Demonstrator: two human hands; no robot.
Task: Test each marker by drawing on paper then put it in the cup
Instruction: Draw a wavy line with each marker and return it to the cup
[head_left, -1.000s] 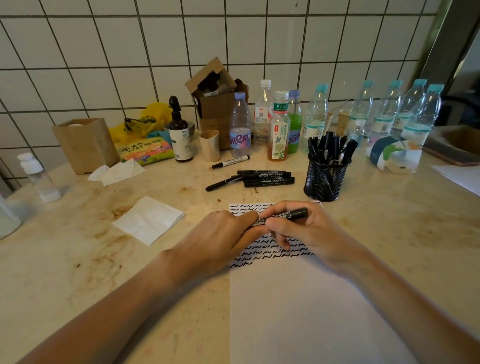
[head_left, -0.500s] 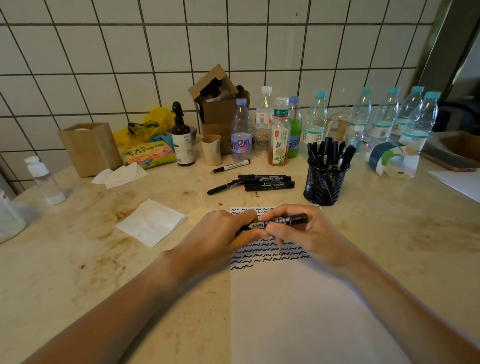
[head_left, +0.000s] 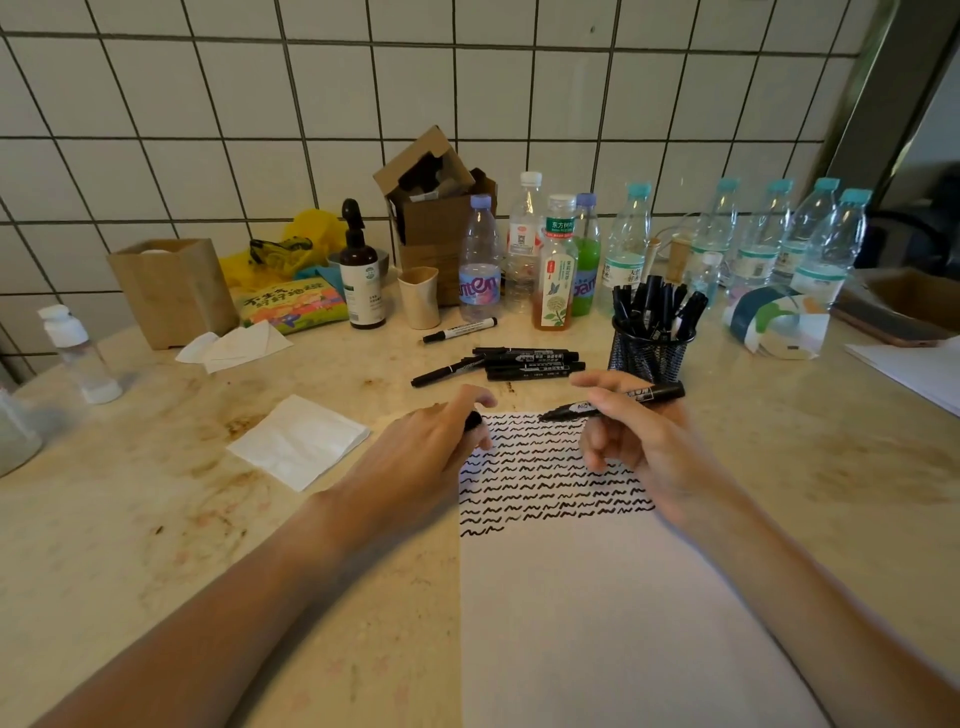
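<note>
- Right hand (head_left: 636, 441), centre frame, fingers curled round an uncapped marker (head_left: 613, 402) above the paper (head_left: 597, 597).
- Left hand (head_left: 431, 447) pinches its cap (head_left: 472, 420).
- Cup (head_left: 649, 353) behind, full of markers.

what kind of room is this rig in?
Likely a kitchen or pantry counter doubling as a worktable: white tiled wall, stained stone countertop, and a row of drink bottles along the back.

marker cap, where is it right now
In the head view the cap is pinched in the left hand, at the top left corner of the paper, left of the uncapped marker.
</note>
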